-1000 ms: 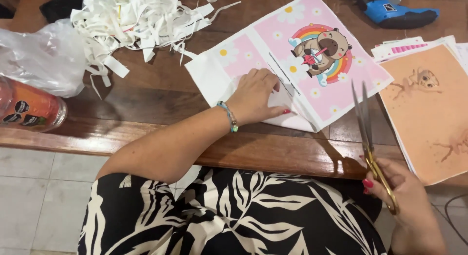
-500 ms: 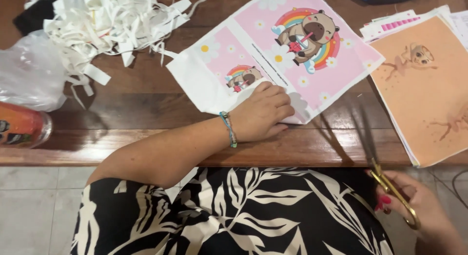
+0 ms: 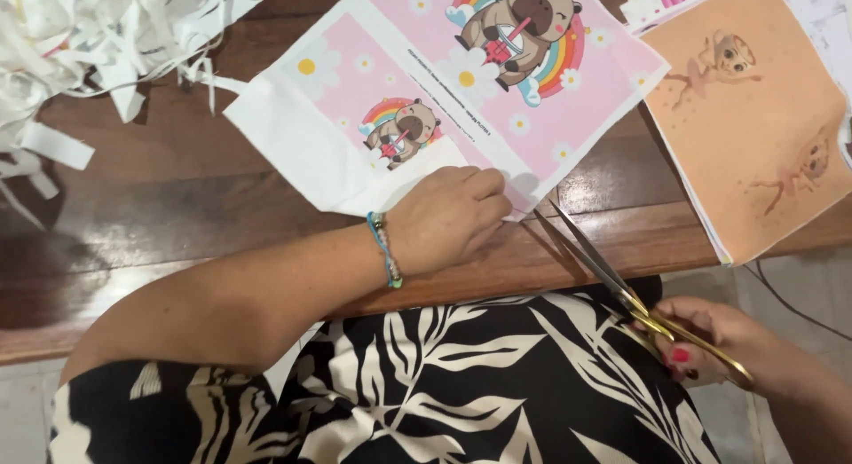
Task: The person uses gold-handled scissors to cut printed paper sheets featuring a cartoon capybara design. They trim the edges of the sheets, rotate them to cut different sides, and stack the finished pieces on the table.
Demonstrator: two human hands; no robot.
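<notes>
Pressing down flat on the near edge of the pink printed sheet [image 3: 497, 82], left hand [image 3: 448, 217] with fingers curled together, knuckles up, pinning the paper to the dark wooden table [image 3: 177, 224]. Beaded bracelet [image 3: 384, 249] snug around that wrist. Lying spread across the tabletop, the sheet, tilted, with 2 cartoon animals on rainbows: 1 large near the top, 1 small just above the hand, white daisies dotted about. Bare white margin at its left corner.

Gripping the gold handles of the scissors [image 3: 612, 273] low at the right, right hand [image 3: 719, 344], fingers through the loops and clamped on them, red nails showing. Blades parted in a narrow V, tips pointing up and left, close to the sheet's near edge beside the left hand's fingertips; touching the paper or not, cannot tell.

Resting to the right of the pink sheet, an orange sheet [image 3: 754, 136] with 2 small pale figures, hanging slightly over the table's front edge, more paper stacked beneath it. Heaped in the far left corner, a tangle of white paper strips [image 3: 98, 38], well apart from both hands.

Filling the bottom of the view, black fabric with cream leaf print [image 3: 444, 384].
</notes>
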